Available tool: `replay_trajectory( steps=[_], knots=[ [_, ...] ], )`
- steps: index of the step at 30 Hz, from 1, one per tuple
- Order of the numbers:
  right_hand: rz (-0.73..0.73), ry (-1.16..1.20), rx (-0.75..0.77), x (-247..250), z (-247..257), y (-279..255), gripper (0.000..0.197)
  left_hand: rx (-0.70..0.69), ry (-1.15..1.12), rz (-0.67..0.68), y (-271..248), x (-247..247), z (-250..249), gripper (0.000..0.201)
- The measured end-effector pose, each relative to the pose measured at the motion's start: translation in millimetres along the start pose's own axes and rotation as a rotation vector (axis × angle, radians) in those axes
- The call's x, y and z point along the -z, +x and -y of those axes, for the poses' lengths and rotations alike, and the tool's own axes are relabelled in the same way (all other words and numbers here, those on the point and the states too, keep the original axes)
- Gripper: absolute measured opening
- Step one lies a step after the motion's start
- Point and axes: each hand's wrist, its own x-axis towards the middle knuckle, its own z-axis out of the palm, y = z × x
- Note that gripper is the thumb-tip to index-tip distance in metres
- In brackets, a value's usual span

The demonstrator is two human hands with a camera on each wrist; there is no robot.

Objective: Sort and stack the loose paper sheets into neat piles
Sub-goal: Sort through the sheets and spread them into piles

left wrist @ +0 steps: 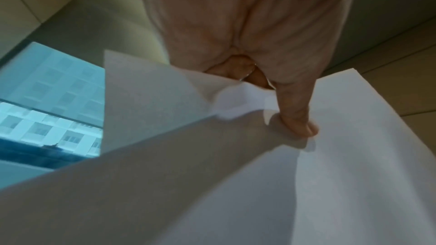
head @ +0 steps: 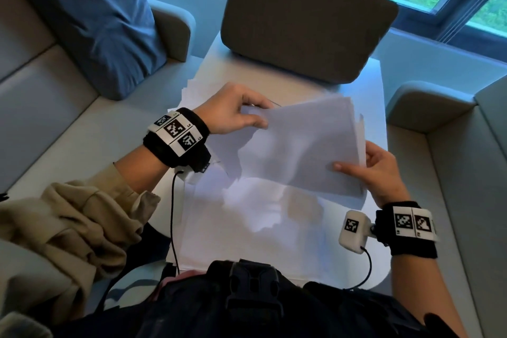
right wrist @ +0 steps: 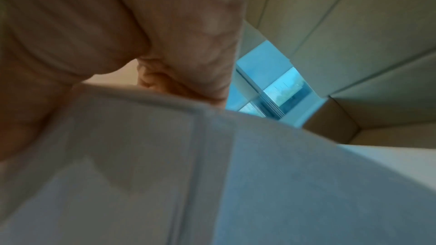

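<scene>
A bundle of white paper sheets point(head: 304, 143) is lifted above the white table point(head: 375, 79), tilted, its edges uneven at the right. My left hand point(head: 233, 114) pinches the bundle's top left corner between thumb and fingers. My right hand point(head: 375, 170) grips its lower right edge, thumb lying on top. More white sheets point(head: 247, 222) lie flat on the table under the bundle and toward my body. In the left wrist view my left hand point(left wrist: 278, 100) has its thumb pressed on the held sheets point(left wrist: 306, 183). The right wrist view shows my right hand point(right wrist: 165, 74) above the blurred bundle point(right wrist: 212, 183).
A grey padded panel point(head: 304, 25) stands at the table's far end. Pale sofa seats point(head: 55, 118) flank the table on both sides. A blue cushion point(head: 104, 16) leans at the back left. A small heap of sheets point(head: 197, 90) lies behind my left hand.
</scene>
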Motion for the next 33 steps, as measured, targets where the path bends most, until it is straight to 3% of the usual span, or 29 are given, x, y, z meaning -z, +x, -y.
replay_trajectory(
  steps=[3,8,12,15,19,22,29,33],
  knots=[
    [-0.054,0.128,0.041,2.4,-3.9,-3.8,0.036,0.025,0.004,-0.03,-1.3,4.2,8.6,0.029],
    [-0.164,0.202,0.072,3.1,-0.8,-2.2,0.015,0.042,0.0,-0.067,-1.9,7.1,10.4,0.024],
    [-0.188,0.096,0.141,-7.9,5.5,2.5,0.016,-0.005,0.029,-0.063,-2.6,3.6,6.6,0.017],
    [-0.178,-0.119,0.261,-18.9,11.3,5.2,0.023,-0.01,0.058,-0.066,-3.2,-2.5,6.6,0.015],
    [-0.321,-0.219,0.378,-23.0,24.2,8.0,0.033,0.017,0.04,-0.219,0.2,-4.0,8.1,0.023],
    [-0.379,-0.255,0.396,-14.5,25.6,12.4,0.025,0.029,0.029,-0.26,1.4,1.7,10.7,0.012],
    [-0.408,-0.328,0.431,-23.1,28.5,7.7,0.023,0.09,0.149,-0.232,1.0,2.9,27.3,0.012],
    [-0.431,-0.301,0.444,-27.9,33.6,12.3,0.028,0.047,0.199,-0.203,1.7,-3.2,32.3,0.019]
  ],
)
